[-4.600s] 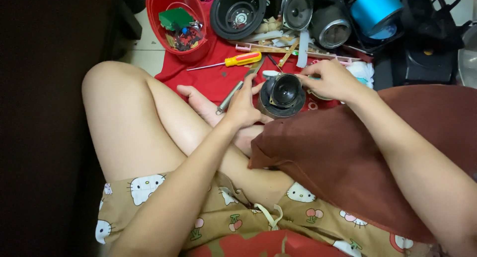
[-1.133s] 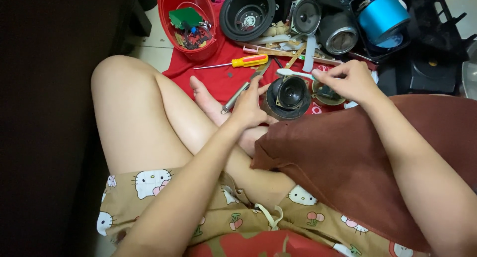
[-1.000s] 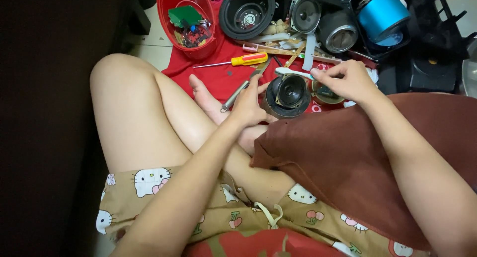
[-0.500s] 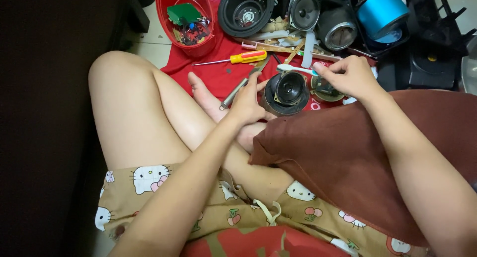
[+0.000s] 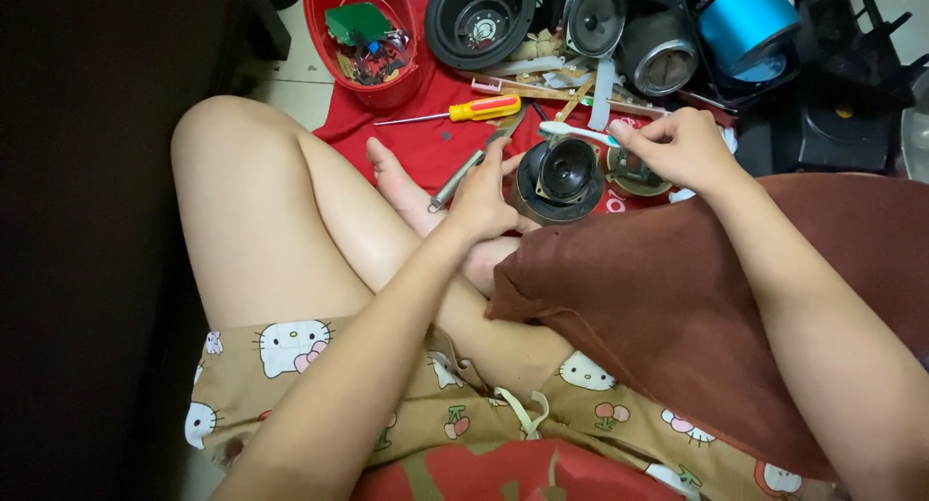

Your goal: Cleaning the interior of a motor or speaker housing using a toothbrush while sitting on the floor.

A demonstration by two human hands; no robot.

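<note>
- The left hand (image 5: 481, 199) is closed around the rim of a small round black speaker driver with a bare metal frame (image 5: 561, 177), propping it tilted on the red cloth (image 5: 426, 143) just past the person's bare foot. The grip looks to be on one side only, so a firm push from the other side could roll the driver off its edge.
- The right hand (image 5: 677, 148) pinches the handle of a white toothbrush with a pale blue neck (image 5: 579, 131), its head over the driver's upper rim. Hard brushing could dent or tear the thin cone; loosened grit may fall deeper into the frame.
- A slim grey metal tool (image 5: 471, 165) lies against the left hand's fingers; whether it is gripped cannot be told. It could slip and prod the foot or the cone.
- A small round brass-coloured part (image 5: 634, 172) sits just under the right hand, easy to knock aside.
- Beyond, a yellow-handled screwdriver with an orange tip (image 5: 455, 112) lies loose near the foot.
- The brown cushion (image 5: 668, 298) on the lap crowds the right forearm, limiting its reach.
</note>
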